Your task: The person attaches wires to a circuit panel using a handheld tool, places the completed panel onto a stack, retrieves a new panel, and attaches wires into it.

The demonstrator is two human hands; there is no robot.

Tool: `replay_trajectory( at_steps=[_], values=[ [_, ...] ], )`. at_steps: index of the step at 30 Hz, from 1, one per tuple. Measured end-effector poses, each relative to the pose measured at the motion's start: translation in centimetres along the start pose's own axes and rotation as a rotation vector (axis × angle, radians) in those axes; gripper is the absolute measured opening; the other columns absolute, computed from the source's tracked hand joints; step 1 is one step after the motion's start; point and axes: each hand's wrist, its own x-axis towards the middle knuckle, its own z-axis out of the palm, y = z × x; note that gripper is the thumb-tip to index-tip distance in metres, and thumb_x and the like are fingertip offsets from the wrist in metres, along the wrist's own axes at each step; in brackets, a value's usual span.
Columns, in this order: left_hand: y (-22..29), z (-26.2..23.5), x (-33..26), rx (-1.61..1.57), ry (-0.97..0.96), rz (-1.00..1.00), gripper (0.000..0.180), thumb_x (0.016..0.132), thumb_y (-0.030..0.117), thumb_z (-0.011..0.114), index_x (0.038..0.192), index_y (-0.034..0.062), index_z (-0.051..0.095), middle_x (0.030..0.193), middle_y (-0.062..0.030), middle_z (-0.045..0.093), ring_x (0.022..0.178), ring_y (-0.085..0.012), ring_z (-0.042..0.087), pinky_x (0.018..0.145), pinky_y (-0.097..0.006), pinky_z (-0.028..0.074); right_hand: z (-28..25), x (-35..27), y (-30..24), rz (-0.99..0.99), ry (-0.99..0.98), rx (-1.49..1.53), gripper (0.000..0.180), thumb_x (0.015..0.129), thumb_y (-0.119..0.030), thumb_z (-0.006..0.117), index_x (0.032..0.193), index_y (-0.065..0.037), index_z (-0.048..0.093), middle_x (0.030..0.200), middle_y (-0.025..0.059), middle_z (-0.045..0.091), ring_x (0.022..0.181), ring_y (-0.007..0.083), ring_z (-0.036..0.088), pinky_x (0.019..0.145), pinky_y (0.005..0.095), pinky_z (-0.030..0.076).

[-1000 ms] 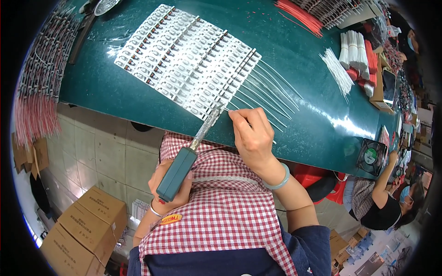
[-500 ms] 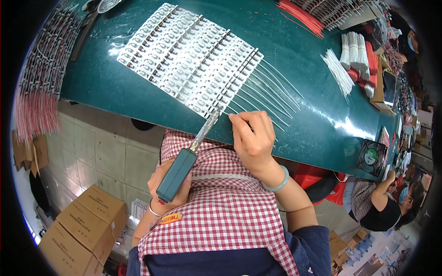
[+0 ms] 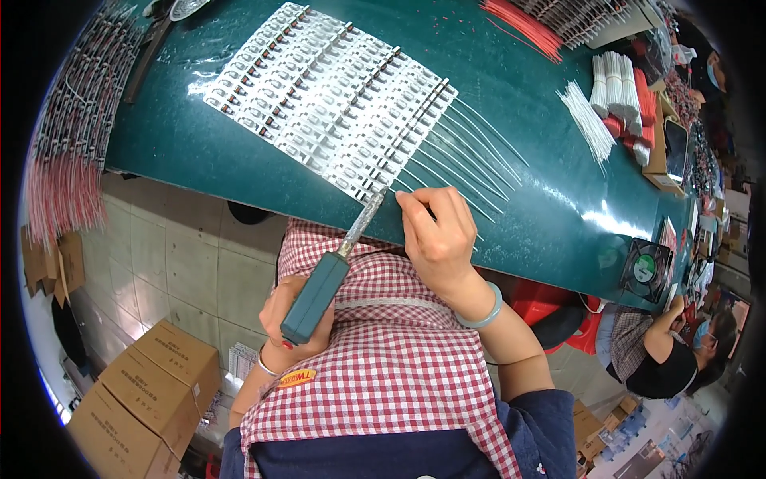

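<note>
My left hand is wrapped round the green handle of a soldering iron. Its metal shaft slants up and right, and the tip is at the near corner of a white panel of small components in rows. Right beside the tip, my right hand has thumb and forefinger pinched on the end of a thin white wire at the panel's edge; the fingers hide part of it. Several other white wires fan out from the panel's right edge over the green table.
Bundles of white wires and red wires lie at the far right, near a cardboard box. A black fan stands at the table's right edge. Wired strips hang at the left; cartons stand below. A co-worker sits at right.
The soldering iron has shifted slightly up and right, with its tip still at the panel's near corner. My right hand has risen a little, its pinch unchanged.
</note>
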Motion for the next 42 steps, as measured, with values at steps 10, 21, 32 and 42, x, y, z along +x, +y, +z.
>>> replay_trajectory(
  at_steps=[10, 21, 32, 42],
  values=[
    [0.4, -0.1, 0.0, 0.054, 0.047, 0.017, 0.022, 0.07, 0.002, 0.077, 0.09, -0.0043, 0.07, 0.087, -0.0182, 0.067, 0.071, -0.0294, 0.07, 0.062, -0.035, 0.057, -0.1, -0.3, 0.6, 0.012, -0.024, -0.004, 0.02, 0.073, 0.003, 0.07, 0.092, -0.002, 0.069, 0.083, 0.0059, 0.06, 0.074, 0.0224, 0.057, 0.062, 0.0338, 0.045],
    [-2.6, 0.6, -3.6, -0.073, 0.049, -0.238, 0.029, 0.075, 0.004, 0.076, 0.102, -0.0048, 0.069, 0.098, -0.0218, 0.068, 0.078, -0.0321, 0.07, 0.067, -0.036, 0.055, -7.9, 7.0, 20.6, 0.236, 0.15, -0.534, 0.012, 0.079, -0.006, 0.073, 0.091, -0.006, 0.071, 0.094, 0.0119, 0.065, 0.091, 0.0312, 0.061, 0.08, 0.0425, 0.05],
    [-1.1, 0.6, -1.5, -0.029, 0.028, -0.185, 0.029, 0.073, 0.003, 0.077, 0.1, -0.0043, 0.07, 0.098, -0.0219, 0.069, 0.079, -0.033, 0.071, 0.067, -0.036, 0.056, -8.2, 6.4, 25.8, 0.267, 0.198, -0.643, 0.004, 0.079, -0.009, 0.073, 0.079, -0.009, 0.069, 0.086, 0.0075, 0.063, 0.086, 0.0299, 0.06, 0.074, 0.0416, 0.049],
    [-1.5, 0.4, -2.5, -0.055, 0.029, -0.201, 0.028, 0.075, 0.004, 0.077, 0.1, -0.0042, 0.07, 0.096, -0.02, 0.07, 0.078, -0.0325, 0.071, 0.067, -0.037, 0.056, -9.7, 7.6, 22.4, 0.111, 0.204, -0.509, 0.004, 0.084, -0.006, 0.068, 0.086, -0.008, 0.065, 0.081, 0.009, 0.064, 0.079, 0.0298, 0.061, 0.07, 0.0415, 0.048]
  ],
)
